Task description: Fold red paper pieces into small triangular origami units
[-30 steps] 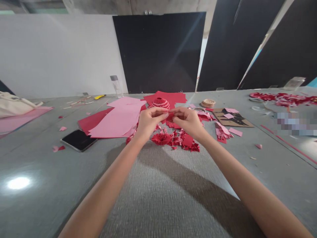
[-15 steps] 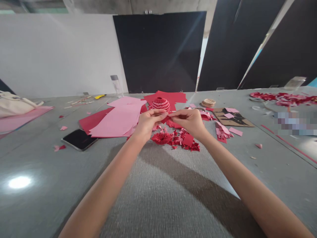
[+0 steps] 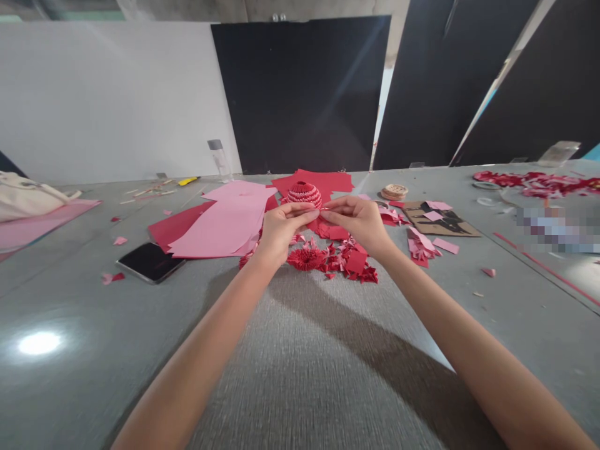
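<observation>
My left hand point(image 3: 280, 231) and my right hand point(image 3: 362, 224) meet at the middle, thumbs and fingertips pinched. Between them is a small red piece of paper point(image 3: 321, 209), seen nearly edge-on and mostly covered by the fingers. Just behind stands a round red-and-pink folded-paper ball point(image 3: 304, 194), its lower part hidden by my hands. Below my fingertips lies a red ring of folded paper point(image 3: 305, 258). Beside it is a heap of small folded red and pink paper pieces point(image 3: 344, 259).
Pink sheets point(image 3: 220, 228) and a black phone point(image 3: 150, 262) lie to the left. At right are a cardboard piece point(image 3: 462, 228) with pink slips, a wooden disc stack point(image 3: 394, 191) and small pink papers point(image 3: 422, 245). A bottle point(image 3: 220, 161) stands at the back.
The red paper between my fingers showed a wider flat face before; now it appears as a thin edge. My fingertips have shifted slightly around it. Nothing on the table has moved.
</observation>
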A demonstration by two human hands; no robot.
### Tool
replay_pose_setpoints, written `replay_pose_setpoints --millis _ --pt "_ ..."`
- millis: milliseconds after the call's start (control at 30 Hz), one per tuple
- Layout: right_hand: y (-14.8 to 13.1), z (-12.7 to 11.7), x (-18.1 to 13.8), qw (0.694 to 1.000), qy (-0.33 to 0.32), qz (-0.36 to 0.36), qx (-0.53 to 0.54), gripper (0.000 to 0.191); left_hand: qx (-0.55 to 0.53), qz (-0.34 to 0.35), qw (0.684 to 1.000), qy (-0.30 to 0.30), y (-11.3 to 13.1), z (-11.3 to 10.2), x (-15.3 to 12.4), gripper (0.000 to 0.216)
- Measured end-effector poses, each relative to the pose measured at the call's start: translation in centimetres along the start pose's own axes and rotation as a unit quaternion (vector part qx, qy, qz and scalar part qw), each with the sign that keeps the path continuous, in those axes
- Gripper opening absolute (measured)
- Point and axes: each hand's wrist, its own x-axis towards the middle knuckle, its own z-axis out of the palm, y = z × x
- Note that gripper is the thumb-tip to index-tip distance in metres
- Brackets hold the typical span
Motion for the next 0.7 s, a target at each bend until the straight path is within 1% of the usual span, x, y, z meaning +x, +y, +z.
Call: replay_pose_setpoints --millis 133,200,267,367,467,500,533,600,700 --pt "0.24 -0.34 0.22 1.000 -0.012 -0.013 0.016 0.026 0.013 0.018 1.000 -0.006 -0.26 0.14 -0.04 0.020" --pt "0.41 -0.46 0.29 0.999 -0.015 -0.031 0.021 0.027 0.052 0.062 0.997 -0.014 -0.37 0.19 0.01 0.021" --pt "0.56 -0.49 0.30 0.998 -0.008 -0.057 0.021 0.028 0.105 0.112 0.988 -0.017 -0.46 0.24 0.10 0.017" --pt "0.56 -0.38 0.13 0.996 0.013 -0.085 -0.007 0.023 0.161 0.149 0.975 -0.026 -0.54 0.34 0.16 0.005" --pt "0.28 -0.28 -0.16 0.985 0.022 -0.148 -0.081 0.008 0.160 0.149 0.975 -0.039 -0.60 0.47 0.06 0.013" --pt "0.16 -0.26 -0.24 0.977 0.021 -0.175 -0.116 0.007 0.145 0.141 0.979 -0.038 -0.60 0.52 0.00 0.016" --pt "0.06 -0.24 -0.31 0.968 0.018 -0.198 -0.151 0.009 0.124 0.128 0.984 -0.032 -0.60 0.57 -0.06 0.018" --pt "-0.05 -0.20 -0.37 0.954 0.004 -0.221 -0.203 0.012 0.073 0.097 0.992 -0.020 -0.50 0.67 -0.18 0.020" --pt "0.06 -0.01 -0.31 0.950 -0.012 -0.226 -0.215 0.012 0.004 0.066 0.998 -0.010 -0.09 0.76 -0.35 0.020"
